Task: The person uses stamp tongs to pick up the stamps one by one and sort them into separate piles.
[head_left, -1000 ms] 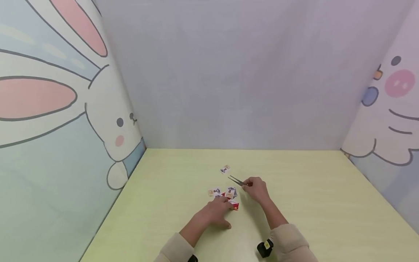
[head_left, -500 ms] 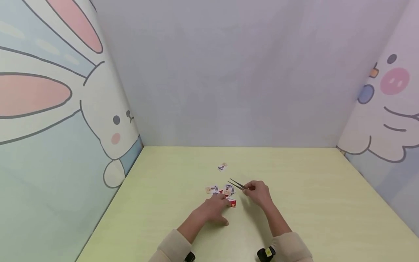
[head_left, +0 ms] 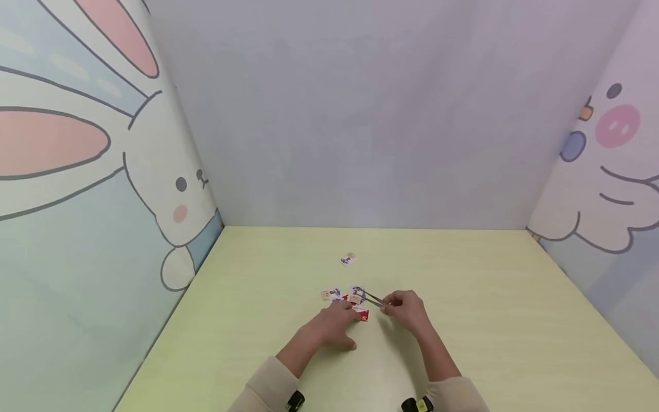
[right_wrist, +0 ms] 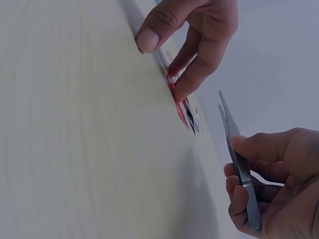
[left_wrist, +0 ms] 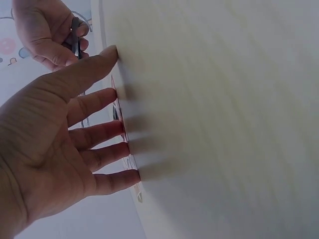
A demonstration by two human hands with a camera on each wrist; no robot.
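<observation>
My left hand (head_left: 333,325) presses its spread fingertips onto a small pile of flat printed paper pieces, like stickers or stamps, on the table. A red-and-white piece (head_left: 363,315) shows past its fingers. My right hand (head_left: 408,309) pinches metal tweezers (right_wrist: 239,164) between thumb and fingers. In the head view the tweezers' tips overlap a white printed piece (head_left: 356,290) on the right of the pile. The right wrist view shows the two tips slightly apart with nothing between them. Another printed piece (head_left: 331,294) lies at the pile's left. Part of the pile is hidden under my left hand.
A single printed piece (head_left: 348,259) lies apart, farther back on the pale yellow table (head_left: 463,286). A grey curtain-like backdrop (head_left: 370,114) stands behind the table, with cartoon-printed panels at the left and right.
My right hand has brought the tweezers down and nearer, from beside the lone back piece to over the right of the pile. My left hand stays on the pile. The head view has shifted slightly.
</observation>
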